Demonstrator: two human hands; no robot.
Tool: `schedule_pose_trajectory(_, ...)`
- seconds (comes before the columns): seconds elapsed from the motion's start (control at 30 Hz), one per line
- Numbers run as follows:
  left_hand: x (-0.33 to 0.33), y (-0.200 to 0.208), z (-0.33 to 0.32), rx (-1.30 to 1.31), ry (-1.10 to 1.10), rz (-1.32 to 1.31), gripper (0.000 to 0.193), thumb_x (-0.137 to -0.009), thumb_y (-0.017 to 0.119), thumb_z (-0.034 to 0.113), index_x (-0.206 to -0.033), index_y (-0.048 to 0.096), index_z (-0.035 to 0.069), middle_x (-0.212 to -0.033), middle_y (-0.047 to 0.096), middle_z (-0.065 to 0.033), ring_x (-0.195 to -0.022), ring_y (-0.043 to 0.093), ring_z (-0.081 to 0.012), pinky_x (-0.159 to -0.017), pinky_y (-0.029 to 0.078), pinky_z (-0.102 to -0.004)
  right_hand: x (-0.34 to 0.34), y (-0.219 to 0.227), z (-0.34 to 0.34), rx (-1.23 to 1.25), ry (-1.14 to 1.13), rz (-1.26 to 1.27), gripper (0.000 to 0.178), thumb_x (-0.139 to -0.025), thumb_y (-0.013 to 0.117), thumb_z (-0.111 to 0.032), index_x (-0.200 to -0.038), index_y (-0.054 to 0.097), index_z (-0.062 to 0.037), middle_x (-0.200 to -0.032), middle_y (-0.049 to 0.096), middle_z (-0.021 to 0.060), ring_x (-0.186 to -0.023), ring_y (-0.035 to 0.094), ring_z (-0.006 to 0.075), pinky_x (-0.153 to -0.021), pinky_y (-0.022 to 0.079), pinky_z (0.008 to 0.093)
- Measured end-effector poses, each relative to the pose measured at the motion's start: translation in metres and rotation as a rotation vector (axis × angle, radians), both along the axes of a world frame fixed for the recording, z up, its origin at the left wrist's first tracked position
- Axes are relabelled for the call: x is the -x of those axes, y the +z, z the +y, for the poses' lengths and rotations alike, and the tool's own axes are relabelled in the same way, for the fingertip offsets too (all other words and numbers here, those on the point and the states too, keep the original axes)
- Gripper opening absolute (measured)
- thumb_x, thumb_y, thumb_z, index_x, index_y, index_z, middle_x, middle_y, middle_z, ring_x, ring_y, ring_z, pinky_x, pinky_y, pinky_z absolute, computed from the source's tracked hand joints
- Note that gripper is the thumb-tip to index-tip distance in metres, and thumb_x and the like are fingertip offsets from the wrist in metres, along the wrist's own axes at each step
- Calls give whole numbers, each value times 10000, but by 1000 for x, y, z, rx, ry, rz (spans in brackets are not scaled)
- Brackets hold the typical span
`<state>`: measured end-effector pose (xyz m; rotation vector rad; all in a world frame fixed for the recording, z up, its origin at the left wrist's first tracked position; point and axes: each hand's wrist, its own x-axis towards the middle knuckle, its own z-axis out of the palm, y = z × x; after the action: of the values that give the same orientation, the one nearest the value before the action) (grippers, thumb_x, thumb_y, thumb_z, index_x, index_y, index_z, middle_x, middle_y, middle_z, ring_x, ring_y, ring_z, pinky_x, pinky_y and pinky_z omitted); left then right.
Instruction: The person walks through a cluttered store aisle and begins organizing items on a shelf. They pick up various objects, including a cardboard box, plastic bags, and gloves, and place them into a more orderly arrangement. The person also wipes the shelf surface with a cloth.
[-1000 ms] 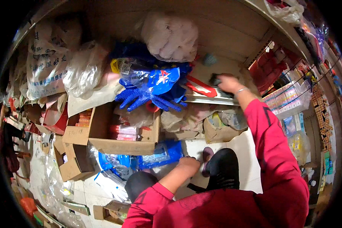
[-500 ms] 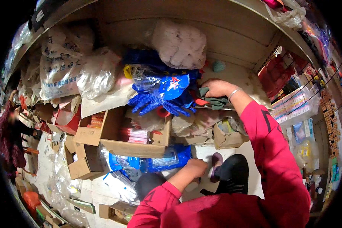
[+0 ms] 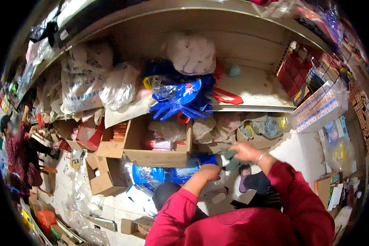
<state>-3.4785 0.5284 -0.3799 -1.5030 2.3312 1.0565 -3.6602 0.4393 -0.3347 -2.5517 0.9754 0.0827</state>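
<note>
My right hand [image 3: 247,151] is closed on a dark green cloth [image 3: 231,160], which hangs in front of the shelf's lower edge. Its folds are bunched, so I cannot tell what kind of piece it is. Close by on the left, my left hand [image 3: 209,173] is curled with its knuckles up; whatever it grips is hidden beneath. Under that hand lies a blue plastic-wrapped package [image 3: 184,174]. On the shelf above are blue dotted gloves [image 3: 180,110] in packaging, a bagged white bundle [image 3: 192,55] and a red strap [image 3: 227,97].
An open cardboard box [image 3: 158,158] with wrapped goods stands left of my hands. White plastic bags [image 3: 84,88] fill the shelf's left end. A wire rack [image 3: 315,74] borders the right. Another person [image 3: 18,151] is at far left. Clear plastic wrapping [image 3: 76,209] lies on the floor.
My right hand has taken the green cloth off the shelf and brought it down and toward me, near my left hand. The view has shifted slightly.
</note>
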Motion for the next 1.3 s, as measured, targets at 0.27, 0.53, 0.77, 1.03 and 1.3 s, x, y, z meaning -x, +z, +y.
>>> schedule_pose_trajectory(0.27,-78,54,24,251,339,442,304,-793,579,242,-1009,586,28,-939,612,-125,-865,581,-217,-761,454,-316,34,-5,18,-272,-89,-425,497,-696,679,-344,-998,564,34,-1107,539,150,-1024,512,263,-868,401,331)
schedule_pose_trajectory(0.53,-157,212,-107,745,1024,817,263,-812,560,211,-937,604,-17,-839,629,-100,-764,580,-156,-662,454,-285,-20,101,-83,-401,-154,-931,343,-865,522,-190,-1142,476,7,-955,577,62,-873,509,106,-788,415,253)
schedule_pose_trajectory(0.77,-186,244,-256,792,751,-58,397,-854,506,315,-1120,518,21,-998,579,-118,-890,562,-243,-758,457,-356,-84,137,-185,-372,-160,-987,681,-762,592,-131,-1330,229,-30,-1194,468,126,-1088,449,218,-929,355,316)
schedule_pose_trajectory(1.03,-181,230,-265,309,859,965,400,-825,489,383,-1090,562,92,-1053,567,-103,-953,533,-203,-791,439,-329,-136,163,-195,-92,-210,-525,834,-654,688,-282,-1314,240,-38,-1227,441,202,-1133,433,309,-963,334,336)
schedule_pose_trajectory(1.3,-196,235,-209,188,715,1445,434,-737,466,135,-1148,485,-1,-1095,547,-112,-1021,511,-214,-875,406,-311,-126,151,-143,244,-52,-829,801,-695,613,-213,-1342,163,-68,-1118,494,247,-817,573,391,-698,488,422)
